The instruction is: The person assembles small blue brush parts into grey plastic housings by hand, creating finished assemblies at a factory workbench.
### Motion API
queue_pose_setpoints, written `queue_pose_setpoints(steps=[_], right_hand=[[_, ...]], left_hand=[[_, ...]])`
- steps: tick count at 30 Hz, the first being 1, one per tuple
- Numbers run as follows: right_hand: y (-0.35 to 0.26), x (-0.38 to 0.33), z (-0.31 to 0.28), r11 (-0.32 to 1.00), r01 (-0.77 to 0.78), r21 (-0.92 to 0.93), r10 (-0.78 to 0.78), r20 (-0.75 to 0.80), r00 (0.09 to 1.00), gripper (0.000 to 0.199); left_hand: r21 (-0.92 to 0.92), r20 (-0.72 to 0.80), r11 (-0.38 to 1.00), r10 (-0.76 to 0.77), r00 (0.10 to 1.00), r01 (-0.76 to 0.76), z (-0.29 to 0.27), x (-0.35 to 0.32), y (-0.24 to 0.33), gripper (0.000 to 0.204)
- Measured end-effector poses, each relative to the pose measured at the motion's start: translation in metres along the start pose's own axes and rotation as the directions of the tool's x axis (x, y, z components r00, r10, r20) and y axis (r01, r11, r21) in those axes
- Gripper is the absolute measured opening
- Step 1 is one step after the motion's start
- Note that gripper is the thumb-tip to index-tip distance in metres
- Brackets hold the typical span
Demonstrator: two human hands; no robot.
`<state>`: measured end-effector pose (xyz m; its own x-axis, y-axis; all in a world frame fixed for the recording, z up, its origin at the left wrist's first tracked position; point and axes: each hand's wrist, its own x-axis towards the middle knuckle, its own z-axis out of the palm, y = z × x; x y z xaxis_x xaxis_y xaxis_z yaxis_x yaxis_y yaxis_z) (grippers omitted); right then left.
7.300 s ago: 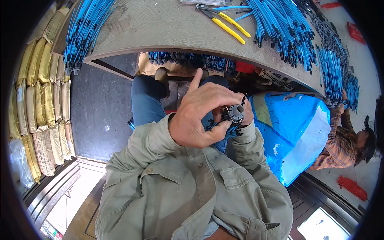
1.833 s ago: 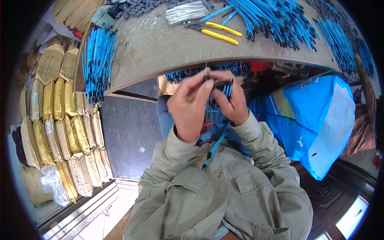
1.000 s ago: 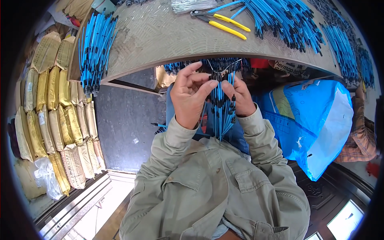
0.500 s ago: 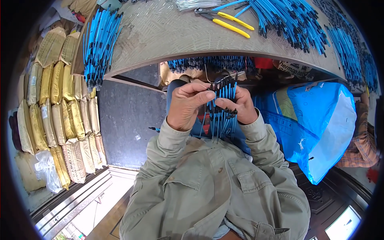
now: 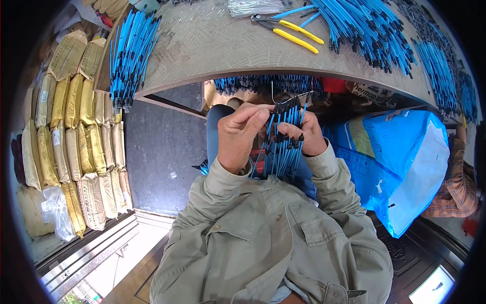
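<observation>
In front of my lap I hold a bundle of thin blue tubes [image 5: 288, 147] with black ends, hanging downward. My right hand [image 5: 310, 133] is closed around its upper part, thumb across the front. A thin bent metal wire [image 5: 273, 92] runs along the black tips at the top of the bundle. My left hand [image 5: 238, 134] is closed, thumb and forefinger pinched at the left end of this wire. The fingertips hide the exact spot they grip.
On the table [image 5: 202, 45] ahead lie yellow-handled pliers [image 5: 296, 39], clear thin strips [image 5: 255, 7], a left bundle of blue tubes [image 5: 132, 55] and a large right pile [image 5: 369, 30]. A big blue bag [image 5: 400, 157] stands at my right. Packed bags [image 5: 76, 116] are stacked at left.
The wire's bent end has shifted right and stands up more. My left thumb has risen a little against the bundle's top. The view has shifted slightly.
</observation>
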<state>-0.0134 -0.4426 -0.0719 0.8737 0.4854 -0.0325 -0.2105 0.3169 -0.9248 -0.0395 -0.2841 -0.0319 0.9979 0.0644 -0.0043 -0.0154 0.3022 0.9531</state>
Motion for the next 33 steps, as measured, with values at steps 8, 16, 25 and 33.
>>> queue_pose_setpoints(steps=[8, 16, 25, 33], right_hand=[[-0.01, -0.001, 0.003, 0.997, 0.008, -0.077, -0.009, -0.02, 1.0, 0.014], [-0.035, -0.006, 0.012, 0.995, 0.018, -0.1, -0.031, -0.132, 0.991, 0.031], [-0.024, -0.004, -0.005, 0.989, 0.065, -0.133, -0.086, -0.162, 0.983, 0.024], [-0.039, 0.005, -0.021, 0.995, 0.004, -0.096, -0.034, -0.318, 0.948, 0.024]], left_hand=[[0.063, -0.018, 0.989, 0.134, 0.991, -0.132, 0.008, 0.0, 0.004, 0.009], [0.284, -0.044, 0.914, 0.316, 0.948, -0.291, 0.024, 0.012, -0.001, 0.004], [0.12, -0.011, 0.993, 0.002, 1.0, 0.0, 0.033, 0.01, 0.002, 0.012], [0.145, 0.06, 0.894, 0.419, 0.906, -0.424, 0.044, -0.051, 0.055, 0.04]])
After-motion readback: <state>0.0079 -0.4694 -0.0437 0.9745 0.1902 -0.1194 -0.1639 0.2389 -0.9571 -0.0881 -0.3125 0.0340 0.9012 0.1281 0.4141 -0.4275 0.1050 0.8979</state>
